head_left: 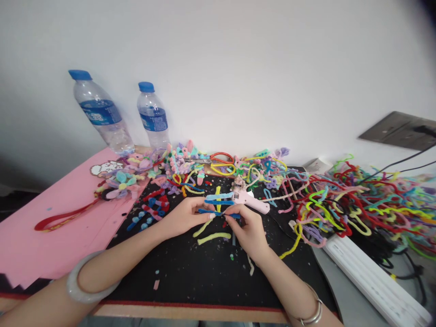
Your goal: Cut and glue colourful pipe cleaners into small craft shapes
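Note:
Over the black mat, my left hand [185, 217] pinches a dark blue pipe cleaner [206, 211] between thumb and fingers. My right hand [250, 229] closes its thumb and index finger on the same blue piece, near its right part; the exact grip point is small and partly hidden. Just beyond the fingers lie a light blue pipe cleaner [219, 196] and a yellow one [218, 193]. A pale pink glue gun [252, 201] rests right behind my right hand. Closer to me, a short pale yellow pipe cleaner [214, 237] lies flat.
Red-and-yellow-handled scissors [222, 163] lie among fuzzy flowers at the back. Two water bottles [98, 111] stand by the wall. Tangled pipe cleaners [354, 200] and a white power strip [374, 279] fill the right; pink sheets [61, 209] cover the left.

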The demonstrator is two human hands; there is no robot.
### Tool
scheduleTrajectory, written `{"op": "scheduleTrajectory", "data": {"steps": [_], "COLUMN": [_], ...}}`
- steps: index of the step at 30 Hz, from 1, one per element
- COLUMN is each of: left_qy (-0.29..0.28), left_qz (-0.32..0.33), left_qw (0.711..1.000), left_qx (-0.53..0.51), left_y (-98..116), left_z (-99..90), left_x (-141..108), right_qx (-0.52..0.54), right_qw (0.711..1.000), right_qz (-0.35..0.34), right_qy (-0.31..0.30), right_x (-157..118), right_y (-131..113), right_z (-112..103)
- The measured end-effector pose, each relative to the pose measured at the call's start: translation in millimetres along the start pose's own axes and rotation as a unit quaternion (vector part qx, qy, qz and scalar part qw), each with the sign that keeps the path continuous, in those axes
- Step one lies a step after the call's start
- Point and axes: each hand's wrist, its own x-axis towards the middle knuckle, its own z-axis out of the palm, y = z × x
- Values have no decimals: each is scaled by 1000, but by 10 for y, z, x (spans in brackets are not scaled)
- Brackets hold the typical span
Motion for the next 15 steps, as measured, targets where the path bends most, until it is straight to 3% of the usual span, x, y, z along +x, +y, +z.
{"op": "scheduleTrajectory", "data": {"steps": [8,12,15], "left_qy": [9,89,148], "left_qz": [0,-9,-9], "left_qw": [1000,995,988], "left_qx": [23,43,39], "left_y": [45,94,108], "left_z": [-8,-54,-93], "left_x": [-10,-6,6], "right_qx": [2,-41,-91], "right_qw": [1000,999,994], "right_qz": [9,-6,-62], "right_qy": [-2,29,-7], "right_x": [-7,14,23], "right_y": [18,9,-47], "right_z": [8,-50,-105]}}
